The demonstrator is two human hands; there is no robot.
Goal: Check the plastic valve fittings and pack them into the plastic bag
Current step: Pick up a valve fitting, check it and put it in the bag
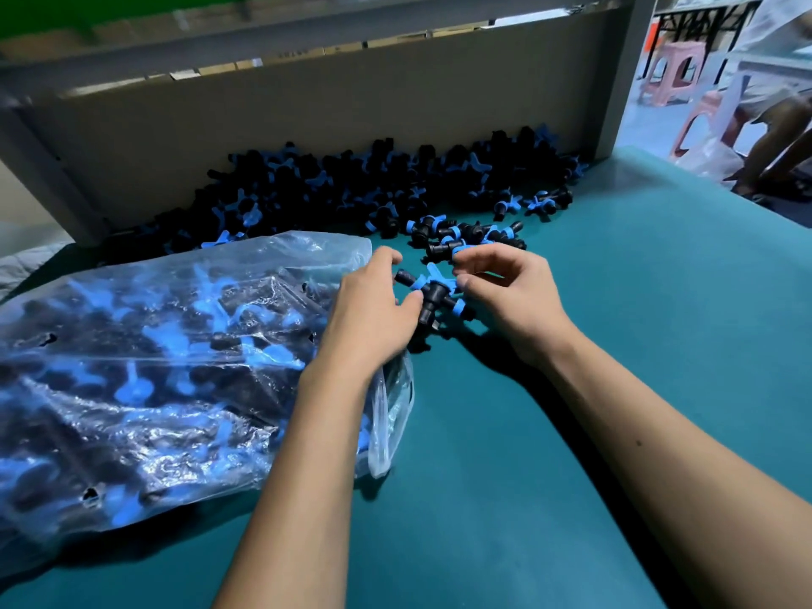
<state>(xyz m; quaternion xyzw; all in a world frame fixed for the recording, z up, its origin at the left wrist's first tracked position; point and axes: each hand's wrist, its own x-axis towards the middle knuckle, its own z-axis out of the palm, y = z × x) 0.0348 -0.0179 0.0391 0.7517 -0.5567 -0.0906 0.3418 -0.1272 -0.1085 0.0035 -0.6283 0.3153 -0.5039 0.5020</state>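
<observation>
Left hand (373, 309) and right hand (509, 296) both curled around black-and-blue valve fittings (433, 292) above the green bench (571, 389). Filled plastic bag (154, 367) lying just left, touching the left wrist.

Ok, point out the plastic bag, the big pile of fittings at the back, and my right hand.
plastic bag (145, 380), head view, on its clear crinkled top side.
pile of fittings (351, 182), head view, middle of the heap against the board.
right hand (514, 301), head view, on the back of the hand.

bag (145, 367) left, fittings pile (395, 182) behind
</observation>
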